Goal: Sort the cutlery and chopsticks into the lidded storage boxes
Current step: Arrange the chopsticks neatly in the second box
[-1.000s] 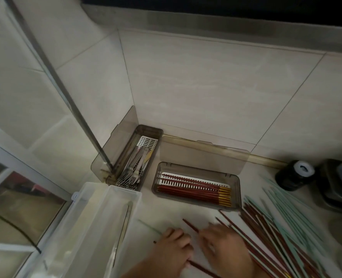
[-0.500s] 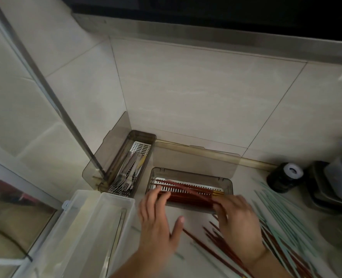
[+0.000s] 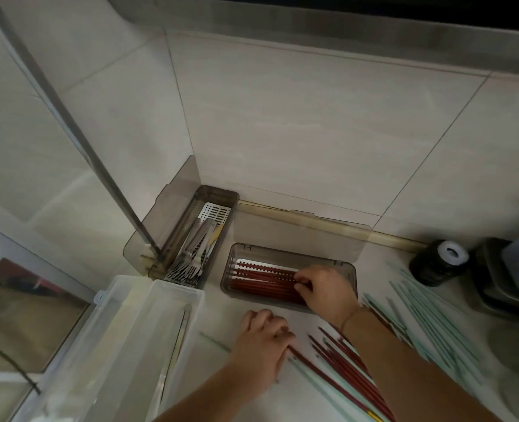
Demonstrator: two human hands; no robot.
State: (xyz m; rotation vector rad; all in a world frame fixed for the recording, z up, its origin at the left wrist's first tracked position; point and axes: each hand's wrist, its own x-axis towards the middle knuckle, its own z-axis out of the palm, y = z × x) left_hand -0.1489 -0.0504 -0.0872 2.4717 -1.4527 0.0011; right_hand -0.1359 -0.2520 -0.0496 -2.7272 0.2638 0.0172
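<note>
A smoky lidded box (image 3: 282, 248) lies open by the back wall, with red chopsticks (image 3: 261, 278) laid lengthwise inside. My right hand (image 3: 325, 290) is inside its right half, fingertips pinched on those chopsticks. My left hand (image 3: 264, 339) rests knuckles-up on the counter in front of the box, fingers curled. A loose red chopstick (image 3: 305, 362) runs out from under it. More loose red chopsticks (image 3: 343, 357) lie to its right, partly hidden by my right forearm. Pale green chopsticks (image 3: 428, 324) fan out further right. A second smoky box (image 3: 221, 194) in the corner holds forks (image 3: 188, 266).
A clear plastic box (image 3: 130, 345) stands open at the lower left, with one thin utensil inside. A black round container (image 3: 441, 263) and a dark object (image 3: 507, 284) stand at the right. A metal rod (image 3: 78, 132) slants down into the corner.
My left hand has pulled back from the chopstick box to the counter. My right hand has moved further into the box, on the red chopsticks now lying there.
</note>
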